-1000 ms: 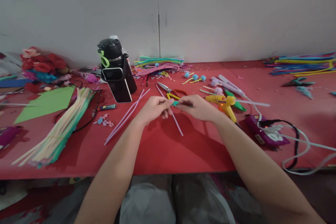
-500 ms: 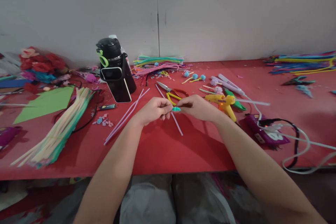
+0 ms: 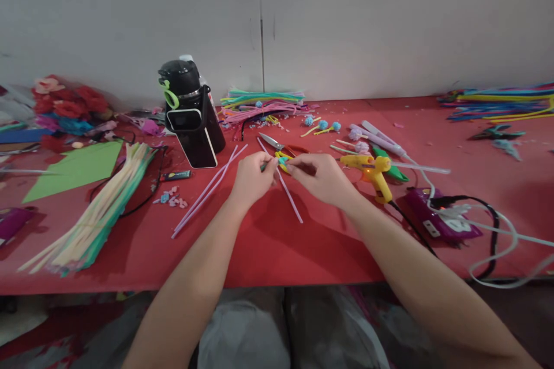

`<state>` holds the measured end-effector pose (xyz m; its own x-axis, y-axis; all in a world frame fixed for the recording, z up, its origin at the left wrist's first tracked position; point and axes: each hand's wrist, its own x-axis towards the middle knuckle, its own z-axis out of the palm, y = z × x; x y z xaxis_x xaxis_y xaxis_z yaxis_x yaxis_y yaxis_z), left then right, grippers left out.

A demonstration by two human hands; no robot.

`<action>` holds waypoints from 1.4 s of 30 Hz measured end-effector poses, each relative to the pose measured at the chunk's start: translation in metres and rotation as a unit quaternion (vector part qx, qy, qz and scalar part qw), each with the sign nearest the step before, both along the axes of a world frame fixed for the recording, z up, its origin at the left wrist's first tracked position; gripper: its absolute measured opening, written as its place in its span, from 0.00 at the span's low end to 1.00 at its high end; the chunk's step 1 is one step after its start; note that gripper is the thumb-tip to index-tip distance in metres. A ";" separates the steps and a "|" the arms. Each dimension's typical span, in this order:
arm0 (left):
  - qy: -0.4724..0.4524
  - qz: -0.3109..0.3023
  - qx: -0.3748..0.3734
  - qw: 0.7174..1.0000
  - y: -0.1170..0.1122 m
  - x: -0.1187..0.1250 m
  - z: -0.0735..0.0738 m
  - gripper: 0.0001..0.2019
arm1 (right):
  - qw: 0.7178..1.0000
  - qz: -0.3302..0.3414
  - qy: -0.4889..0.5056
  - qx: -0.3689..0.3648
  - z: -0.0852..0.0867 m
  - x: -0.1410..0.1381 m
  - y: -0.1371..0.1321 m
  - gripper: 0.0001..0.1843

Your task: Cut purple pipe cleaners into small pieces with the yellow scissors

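Over the middle of the red table, my left hand (image 3: 254,179) and my right hand (image 3: 318,177) meet fingertip to fingertip. A small teal pipe cleaner piece (image 3: 283,159) is pinched between them, its ends mostly covered by fingers. A bit of teal also shows inside my left fingers. Just behind the hands lie scissors (image 3: 272,141) with yellow and orange handles. Beneath the hands runs a lilac pipe cleaner (image 3: 293,203), and two more lilac pipe cleaners (image 3: 199,204) rest to the left.
A yellow glue gun (image 3: 372,170) and a purple power strip (image 3: 441,222) with cords lie to the right. On the left are a pipe cleaner bundle (image 3: 110,202) and a black bottle (image 3: 190,92) with a phone. Small blue pompoms (image 3: 322,125) lie behind.
Both hands have shifted slightly up and away from me, and the teal piece has turned between the fingertips. The left fingers are curled more upright.
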<state>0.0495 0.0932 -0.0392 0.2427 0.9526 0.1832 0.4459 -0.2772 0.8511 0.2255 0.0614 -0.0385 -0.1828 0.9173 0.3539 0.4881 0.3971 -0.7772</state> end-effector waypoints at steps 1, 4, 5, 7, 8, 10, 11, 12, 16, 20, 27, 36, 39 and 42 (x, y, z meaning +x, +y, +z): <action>-0.041 0.001 -0.002 0.999 0.001 -0.001 0.001 0.11 | 1.000 0.014 0.026 0.001 0.000 -0.002 -0.001 0.10; -0.157 -0.023 -0.020 0.987 0.005 -0.004 0.002 0.12 | 0.997 0.044 0.069 -0.007 -0.001 -0.005 -0.001 0.10; -0.183 -0.031 -0.028 0.982 0.006 -0.005 0.003 0.12 | 0.996 0.047 0.069 -0.011 -0.002 -0.005 0.000 0.10; -0.211 -0.043 -0.045 0.976 0.007 -0.006 0.004 0.12 | 0.997 0.046 0.058 -0.017 -0.003 -0.002 0.003 0.11; -0.215 -0.051 -0.054 0.974 0.006 -0.007 0.005 0.11 | 0.998 0.042 0.048 -0.019 -0.004 0.000 0.005 0.12; -0.207 -0.074 -0.071 0.973 0.005 -0.007 0.008 0.10 | 0.999 0.037 0.026 -0.017 -0.006 0.006 0.010 0.11; -0.192 -0.089 -0.079 0.974 0.003 -0.007 0.010 0.10 | 0.999 0.036 0.016 -0.010 -0.007 0.008 0.013 0.10; -0.169 -0.105 -0.086 0.976 0.002 -0.007 0.011 0.10 | 0.999 0.035 0.006 0.002 -0.008 0.011 0.015 0.09; -0.015 -0.143 -0.059 0.988 -0.005 -0.005 0.012 0.12 | 0.996 0.030 -0.043 0.073 -0.013 0.019 0.021 0.11; 0.083 -0.095 -0.013 0.992 -0.008 0.001 0.003 0.14 | 0.988 0.002 -0.109 0.105 -0.011 0.017 0.018 0.12; -0.055 -0.002 -0.103 0.993 0.002 0.008 -0.012 0.10 | 0.996 0.002 -0.038 0.074 -0.004 -0.011 -0.004 0.14; -0.097 0.021 0.001 0.995 0.011 0.000 -0.016 0.16 | 0.987 0.016 0.158 -0.018 -0.011 -0.016 -0.003 0.08; -0.143 0.002 0.002 0.990 0.011 0.002 -0.014 0.17 | 0.988 0.030 0.146 -0.046 -0.013 -0.015 0.000 0.04; -0.204 -0.045 -0.043 0.977 0.008 0.004 -0.009 0.19 | 0.994 0.043 0.094 -0.033 -0.013 -0.011 0.005 0.08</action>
